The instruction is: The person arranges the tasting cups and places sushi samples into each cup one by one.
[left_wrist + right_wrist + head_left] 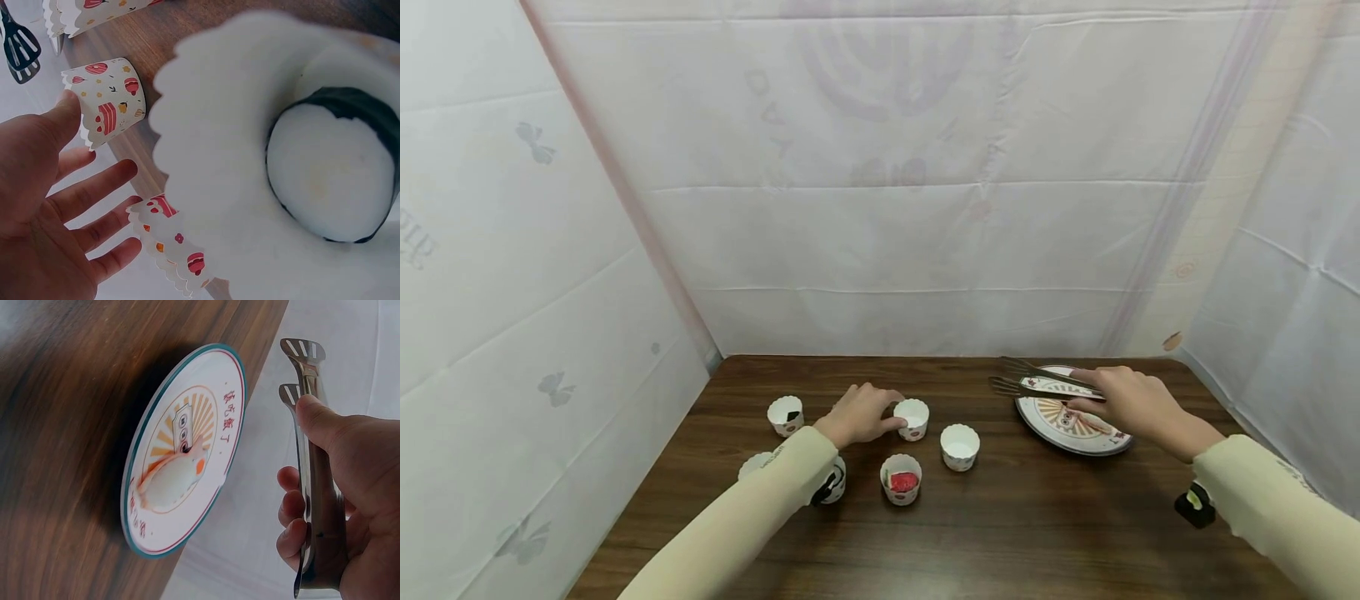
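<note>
My left hand (867, 415) is at the left side of a white paper baking cup (913, 420). In the left wrist view its thumb touches the scalloped rim of the printed cup (107, 103), and the other fingers are spread. A larger-looking cup close to that camera holds a white piece wrapped in dark seaweed (328, 175), like sushi. My right hand (1138, 407) grips metal tongs (322, 506) with slotted tips, their arms apart with nothing between. Under the tongs, a round plate (140, 469) with a green-blue rim bears a pale piece with orange edges (175, 481), resembling shrimp sushi.
Other paper cups stand on the brown wooden table (1000, 542): one cup (959, 447) to the right, one with a red item (903, 482) in front, one with a dark item (793, 416) at the back left. White sheeting (880, 250) encloses the table's back and sides.
</note>
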`<state>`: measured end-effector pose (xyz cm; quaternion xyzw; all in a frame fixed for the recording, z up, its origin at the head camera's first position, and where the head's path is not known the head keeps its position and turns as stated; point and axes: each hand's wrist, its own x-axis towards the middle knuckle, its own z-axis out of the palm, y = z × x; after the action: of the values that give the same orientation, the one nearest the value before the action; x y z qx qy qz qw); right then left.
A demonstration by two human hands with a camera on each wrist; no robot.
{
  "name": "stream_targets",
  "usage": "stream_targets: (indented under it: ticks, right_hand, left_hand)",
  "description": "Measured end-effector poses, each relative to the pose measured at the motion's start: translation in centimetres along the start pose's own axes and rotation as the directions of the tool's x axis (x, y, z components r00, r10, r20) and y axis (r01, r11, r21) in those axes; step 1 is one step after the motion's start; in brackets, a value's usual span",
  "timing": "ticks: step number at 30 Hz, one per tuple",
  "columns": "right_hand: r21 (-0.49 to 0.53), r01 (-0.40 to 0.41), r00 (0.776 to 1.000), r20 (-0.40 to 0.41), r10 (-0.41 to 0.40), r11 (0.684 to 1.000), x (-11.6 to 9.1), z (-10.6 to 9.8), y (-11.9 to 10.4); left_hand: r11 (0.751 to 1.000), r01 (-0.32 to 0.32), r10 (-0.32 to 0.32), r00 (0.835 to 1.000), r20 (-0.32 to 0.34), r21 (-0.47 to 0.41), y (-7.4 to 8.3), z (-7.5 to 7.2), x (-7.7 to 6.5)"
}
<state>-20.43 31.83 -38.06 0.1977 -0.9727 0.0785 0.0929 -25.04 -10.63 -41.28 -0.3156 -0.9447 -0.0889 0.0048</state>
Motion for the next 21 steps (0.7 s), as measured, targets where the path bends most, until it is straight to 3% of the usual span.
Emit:
stream_targets:
  ticks: [21]
  right_hand:
    - [-0.019, -0.104, 0.994, 0.013, 0.104, 0.994, -4.7, 0.5, 4.1]
  left_hand:
    - [1.0, 0.024, -0.024, 1.0, 0.002, 0.006, -0.3, 0.4, 0.3]
